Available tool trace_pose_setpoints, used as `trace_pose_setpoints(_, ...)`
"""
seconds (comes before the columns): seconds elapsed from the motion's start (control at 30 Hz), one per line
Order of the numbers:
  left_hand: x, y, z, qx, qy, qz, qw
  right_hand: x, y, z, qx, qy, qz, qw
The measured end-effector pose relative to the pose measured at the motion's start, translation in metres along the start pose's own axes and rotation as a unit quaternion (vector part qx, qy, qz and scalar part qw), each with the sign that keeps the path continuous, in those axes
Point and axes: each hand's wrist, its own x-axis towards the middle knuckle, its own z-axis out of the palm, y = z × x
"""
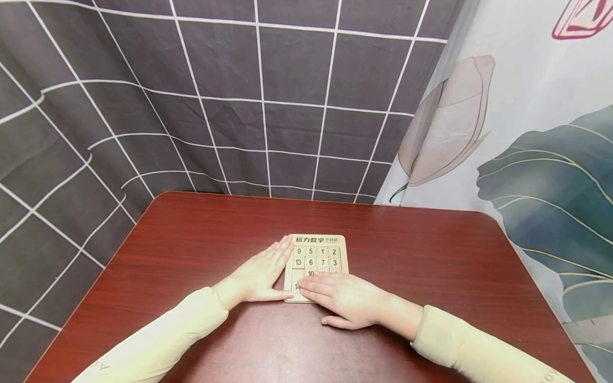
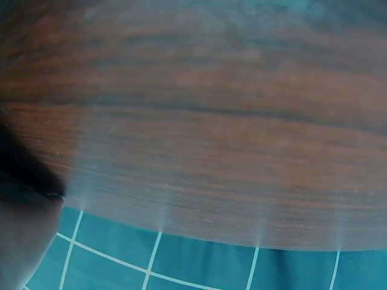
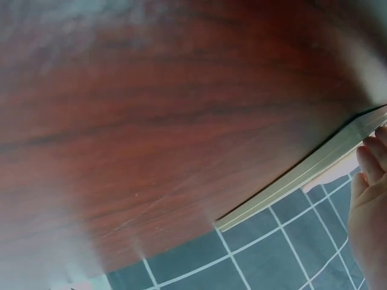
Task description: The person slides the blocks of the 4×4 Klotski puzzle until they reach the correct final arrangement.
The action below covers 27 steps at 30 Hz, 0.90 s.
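Observation:
A cream number sliding puzzle with Chinese characters along its top lies flat on the table. My left hand rests along its left side, with straight fingers at the edge and the thumb at the lower-left corner. Over the lower right lies my right hand, its extended fingers reaching across the bottom rows to tile 14. Tiles 9, 5, 1, 2 fill the top row, and 13, 6, 7, 3 the second. A gap in the third row sits left of tile 10. The right fingers hide several lower tiles.
The reddish-brown wooden table has rounded back corners. Behind it hangs a dark grey curtain with white grid lines. A white curtain with leaf prints hangs on the right.

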Motion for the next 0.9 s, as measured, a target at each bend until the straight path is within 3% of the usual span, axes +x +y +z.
trace_pose_setpoints(0.13, 0.000, 0.000, 0.000, 0.005, -0.001, 0.000, 1.0000, 0.001, 0.003, -0.001, 0.014, -0.001, 0.008, 1.000)
trace_pose_setpoints(0.53, 0.001, 0.001, -0.001, 0.000, -0.010, -0.002, 1.0000, 0.012, 0.030, 0.004, 0.032, -0.031, 0.084, 0.995)
trace_pose_setpoints(0.9, 0.000, 0.000, 0.000, -0.003, -0.007, -0.002, 1.0000, 0.013, 0.028, 0.005, 0.031, -0.036, 0.077, 0.996)
